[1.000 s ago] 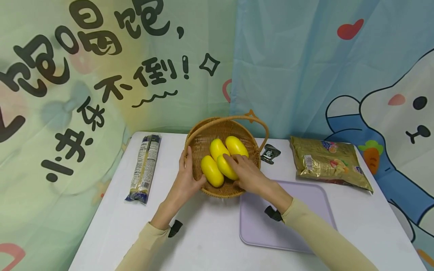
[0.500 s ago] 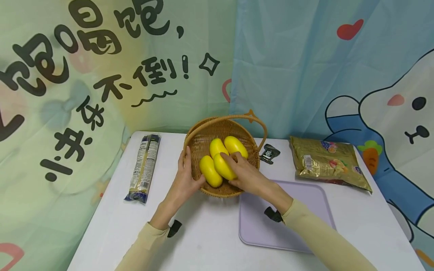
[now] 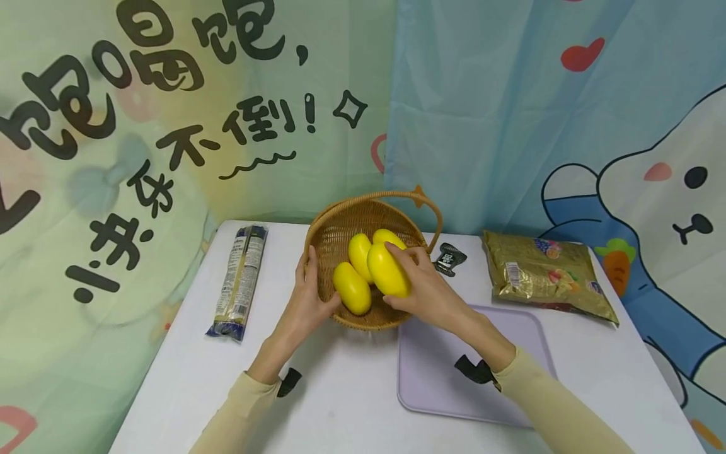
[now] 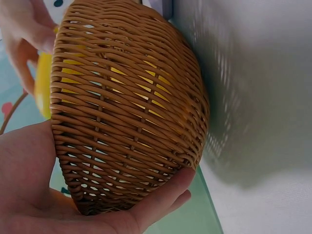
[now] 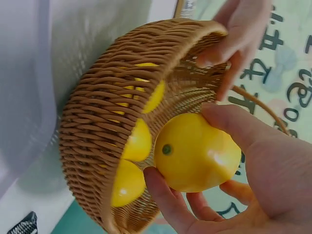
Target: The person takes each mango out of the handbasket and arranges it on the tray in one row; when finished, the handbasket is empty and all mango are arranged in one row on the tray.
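My right hand holds a yellow mango at the mouth of a wicker basket, with thumb and fingers round its sides. The right wrist view shows the mango's green stem end. Inside the basket lie three more yellow mangoes; one mango is at the front left, another mango behind it, and a third mango is partly covered at the back. On the basket's left side, my left hand grips the wall, its fingers spread along the outer weave in the left wrist view.
A lilac tray lies in front, under my right forearm. Right of the basket sits a small black wrapped packet, then a gold snack bag. A long clear-and-blue packet lies to the left. Printed curtains hang behind the table.
My right hand has lifted the front-right mango up out from among the others and a little rightward. My left hand stays on the basket, which has barely shifted.
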The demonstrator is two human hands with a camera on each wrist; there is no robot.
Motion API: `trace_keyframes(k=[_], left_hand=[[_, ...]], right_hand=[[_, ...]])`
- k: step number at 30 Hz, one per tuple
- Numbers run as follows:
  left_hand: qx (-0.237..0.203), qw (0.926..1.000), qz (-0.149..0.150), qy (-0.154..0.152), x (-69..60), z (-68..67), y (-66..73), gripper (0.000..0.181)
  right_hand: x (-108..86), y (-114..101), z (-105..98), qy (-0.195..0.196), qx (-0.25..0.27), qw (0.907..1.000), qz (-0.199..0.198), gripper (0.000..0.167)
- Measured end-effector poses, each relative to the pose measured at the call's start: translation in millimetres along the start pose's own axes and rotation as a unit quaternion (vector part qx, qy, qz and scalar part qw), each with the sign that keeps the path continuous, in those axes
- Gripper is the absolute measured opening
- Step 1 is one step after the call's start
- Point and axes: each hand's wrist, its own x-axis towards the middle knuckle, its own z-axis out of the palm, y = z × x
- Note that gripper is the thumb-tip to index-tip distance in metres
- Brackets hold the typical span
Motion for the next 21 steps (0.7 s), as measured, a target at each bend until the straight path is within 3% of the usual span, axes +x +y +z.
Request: trace_keyframes(k=[10,21], left_hand=[[-0.005,1.0,-0.003,-0.006,0.4,-2.3,1.0,0.109],[-0.003,0.9997,-0.019,-0.013,0.6,-2.4,-1.7,0.11]], right_hand=[[-36.0,-3,-31,0.031,0.034,0.9983,0.034,0.097],[-66.8,14,-50,0.074,0.025,0.9937,0.081,0.099]])
